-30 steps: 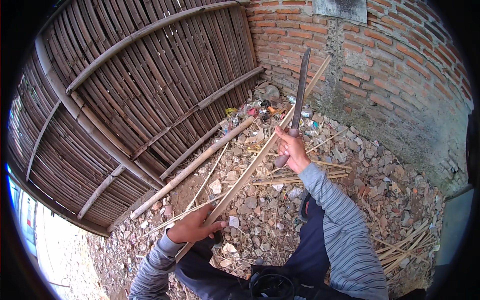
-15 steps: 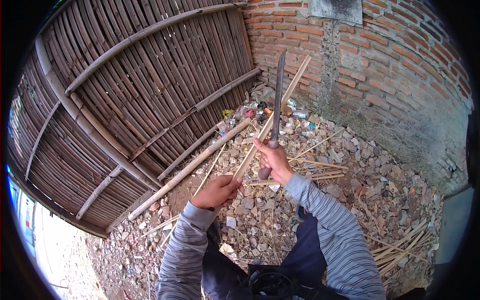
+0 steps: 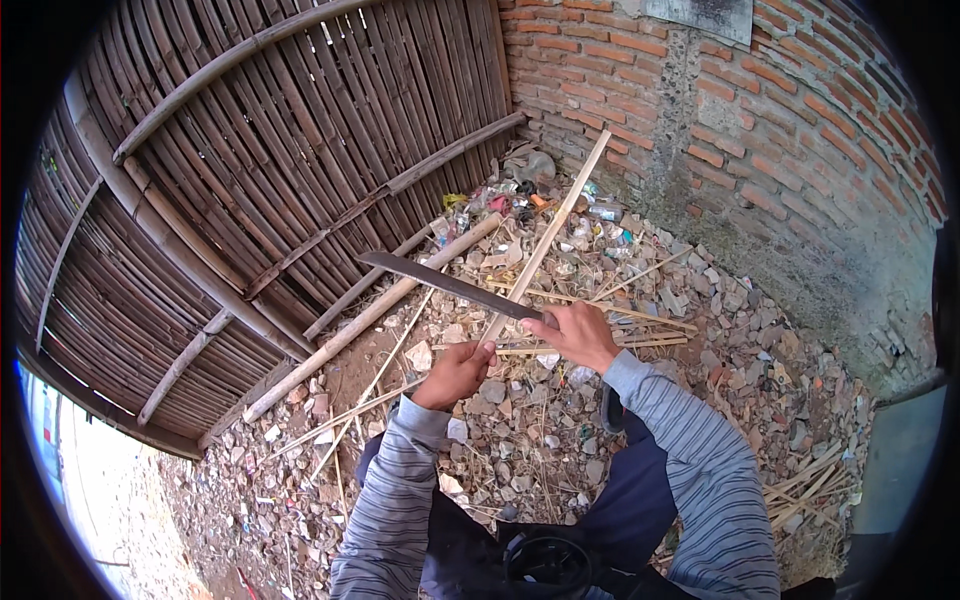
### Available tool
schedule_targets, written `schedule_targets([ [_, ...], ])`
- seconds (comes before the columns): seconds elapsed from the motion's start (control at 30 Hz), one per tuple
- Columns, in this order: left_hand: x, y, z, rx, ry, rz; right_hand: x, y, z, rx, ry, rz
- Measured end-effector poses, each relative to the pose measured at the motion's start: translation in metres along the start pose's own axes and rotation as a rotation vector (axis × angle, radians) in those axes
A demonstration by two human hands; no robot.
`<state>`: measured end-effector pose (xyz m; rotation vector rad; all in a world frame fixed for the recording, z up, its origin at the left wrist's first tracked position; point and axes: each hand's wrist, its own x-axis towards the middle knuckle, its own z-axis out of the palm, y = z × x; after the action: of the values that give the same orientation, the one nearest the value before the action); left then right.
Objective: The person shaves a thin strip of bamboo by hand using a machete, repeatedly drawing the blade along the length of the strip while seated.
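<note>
My left hand (image 3: 456,374) is closed round the near end of a long pale bamboo strip (image 3: 562,214), which slants away from me toward the brick wall. In my right hand (image 3: 582,336) is the handle of a machete, fingers wrapped round it. The dark machete blade (image 3: 440,282) points left and a little away, crossing the strip just beyond my left hand. Whether the blade touches the strip or passes over it, I cannot tell. The machete's handle is mostly hidden by my fingers.
Several cut strips (image 3: 640,335) lie on the stony ground beyond my right hand, and another pile (image 3: 808,488) is at the right. A bamboo pole (image 3: 375,318) lies along the slatted bamboo wall (image 3: 330,130). A brick wall (image 3: 760,130) stands behind rubbish (image 3: 520,200).
The machete has swung from pointing away, alongside the strip, to pointing left across it. My right hand has shifted slightly right and nearer. The left hand still holds the strip.
</note>
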<state>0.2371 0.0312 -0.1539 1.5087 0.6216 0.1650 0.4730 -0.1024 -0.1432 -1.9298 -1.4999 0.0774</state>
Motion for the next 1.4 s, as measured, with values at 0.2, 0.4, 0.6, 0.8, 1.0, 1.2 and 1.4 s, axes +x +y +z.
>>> schedule_targets([
  [0.2,-0.003,-0.027,-0.002,0.474,0.250,0.368,-0.008,-0.037,0.032,-0.049,-0.070,-0.065],
  [0.4,-0.020,-0.020,0.000,0.511,0.363,0.352,-0.001,-0.039,0.045,-0.087,-0.099,-0.119],
  [0.6,-0.036,-0.010,-0.010,0.556,0.340,0.238,0.044,0.026,0.032,-0.033,-0.016,0.216],
  [0.8,-0.040,-0.013,-0.002,0.565,0.304,0.264,0.051,0.094,0.019,-0.029,0.208,0.338],
  [1.0,-0.035,-0.014,0.009,0.639,0.426,0.303,0.037,0.067,0.019,0.076,0.075,0.250],
  [1.2,-0.031,-0.017,0.021,0.921,0.497,0.245,0.017,0.011,0.044,0.014,-0.141,-0.082],
  [1.4,-0.039,-0.012,0.025,1.118,0.597,0.110,0.014,-0.024,0.038,-0.003,-0.251,0.003],
])
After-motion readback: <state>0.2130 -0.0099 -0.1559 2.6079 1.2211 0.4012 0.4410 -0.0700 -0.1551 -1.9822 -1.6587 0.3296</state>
